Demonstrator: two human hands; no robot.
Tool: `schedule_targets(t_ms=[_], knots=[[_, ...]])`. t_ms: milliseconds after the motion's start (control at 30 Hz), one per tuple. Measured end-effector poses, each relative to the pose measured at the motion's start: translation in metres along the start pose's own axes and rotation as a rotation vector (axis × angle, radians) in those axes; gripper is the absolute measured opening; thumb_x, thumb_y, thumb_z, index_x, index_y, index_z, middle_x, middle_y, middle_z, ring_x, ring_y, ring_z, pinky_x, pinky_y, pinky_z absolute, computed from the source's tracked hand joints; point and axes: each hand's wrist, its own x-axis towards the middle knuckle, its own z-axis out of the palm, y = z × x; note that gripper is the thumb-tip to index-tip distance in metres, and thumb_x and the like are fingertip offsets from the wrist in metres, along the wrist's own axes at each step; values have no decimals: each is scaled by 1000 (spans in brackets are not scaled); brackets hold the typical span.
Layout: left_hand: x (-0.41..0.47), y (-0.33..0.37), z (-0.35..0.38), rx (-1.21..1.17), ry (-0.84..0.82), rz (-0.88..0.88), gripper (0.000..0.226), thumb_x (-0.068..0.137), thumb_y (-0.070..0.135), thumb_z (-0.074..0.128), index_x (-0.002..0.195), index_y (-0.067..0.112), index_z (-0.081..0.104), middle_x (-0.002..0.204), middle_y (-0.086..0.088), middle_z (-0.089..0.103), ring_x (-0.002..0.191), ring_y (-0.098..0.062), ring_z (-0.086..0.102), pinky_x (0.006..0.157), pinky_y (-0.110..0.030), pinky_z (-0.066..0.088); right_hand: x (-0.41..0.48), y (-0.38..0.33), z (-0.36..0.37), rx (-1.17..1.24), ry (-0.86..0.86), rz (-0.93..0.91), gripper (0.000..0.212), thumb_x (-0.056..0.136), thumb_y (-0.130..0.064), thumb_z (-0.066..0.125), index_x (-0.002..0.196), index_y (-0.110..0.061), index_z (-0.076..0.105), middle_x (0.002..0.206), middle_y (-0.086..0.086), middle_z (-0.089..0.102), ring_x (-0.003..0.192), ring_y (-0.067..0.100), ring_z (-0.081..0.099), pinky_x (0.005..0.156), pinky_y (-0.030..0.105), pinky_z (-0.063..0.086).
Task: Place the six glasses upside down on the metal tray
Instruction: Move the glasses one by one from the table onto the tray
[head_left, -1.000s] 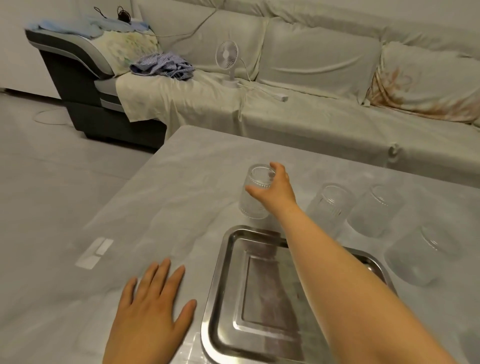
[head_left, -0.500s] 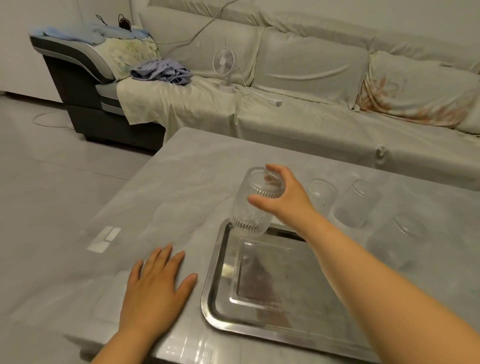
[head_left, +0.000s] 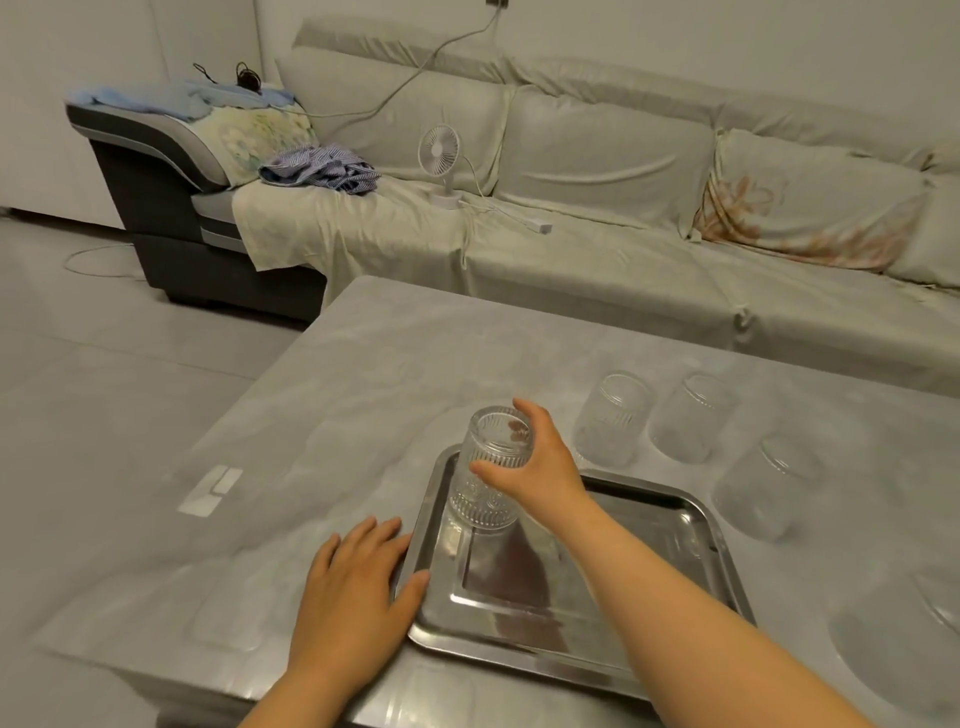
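My right hand (head_left: 535, 467) grips a ribbed clear glass (head_left: 488, 467) turned base up, its mouth at the far left corner of the metal tray (head_left: 691, 525); whether it touches the tray I cannot tell. My left hand (head_left: 353, 587) lies flat on the table, fingers spread, thumb touching the tray's left rim. Three more glasses stand on the table behind and right of the tray: one (head_left: 613, 415) nearest, a second (head_left: 688, 415) beside it, a third (head_left: 763, 488) further right. Another glass (head_left: 940, 597) is cut off at the right edge.
The grey marble-look table (head_left: 337, 415) has its left edge near my left hand. A covered sofa (head_left: 571, 249) stands behind it with a small white fan (head_left: 441, 156), a cable and a striped cloth (head_left: 317, 171). A pale rectangle (head_left: 210, 488) is on the tabletop.
My right hand lifted the glass from behind the tray and brought it nearer and lower, base up, over the tray's far left corner. My left hand slid right until it touched the tray.
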Motion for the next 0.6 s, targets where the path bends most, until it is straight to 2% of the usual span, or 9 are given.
schedule_targets(t_ms=[100,233,333,467,533,600], knots=[[0,0,0,10,9,4,46,86,48,37,130,34,37,147,12,32,138,-7,17,115,-31,5,1,0,4,-38,-17,-15,82,68,-26,74,133,-24,25,140,1,37,117,10,39,91,21,33],[0,0,0,0,26,10,42,89,45,33,129,34,38,146,12,33,138,-6,17,115,-30,4,-1,3,1,-133,-35,-74,79,69,-29,73,132,-25,28,137,1,37,110,6,37,91,20,34],[0,0,0,-14,35,11,40,90,43,31,128,34,39,146,12,33,138,-6,17,115,-30,5,-3,5,-1,-209,-50,-96,79,69,-34,72,133,-25,27,139,0,36,118,12,41,94,24,36],[-1,2,-1,-21,30,-4,40,90,42,33,128,33,40,146,11,34,138,-7,18,115,-31,5,-2,3,-7,-228,-89,-99,84,68,-40,71,135,-24,24,143,0,31,129,16,33,104,32,31],[-1,3,-2,-32,33,-3,40,90,41,35,128,32,40,145,10,36,138,-8,20,115,-32,6,-3,-1,-19,-239,-55,-121,84,68,-44,70,136,-25,24,144,0,30,130,17,31,106,37,30],[-2,3,-2,-39,38,-3,40,90,40,35,128,32,40,144,10,38,137,-8,21,115,-31,7,0,-3,-35,-322,70,-185,78,69,-43,69,133,-22,30,141,4,35,127,20,34,104,38,32]])
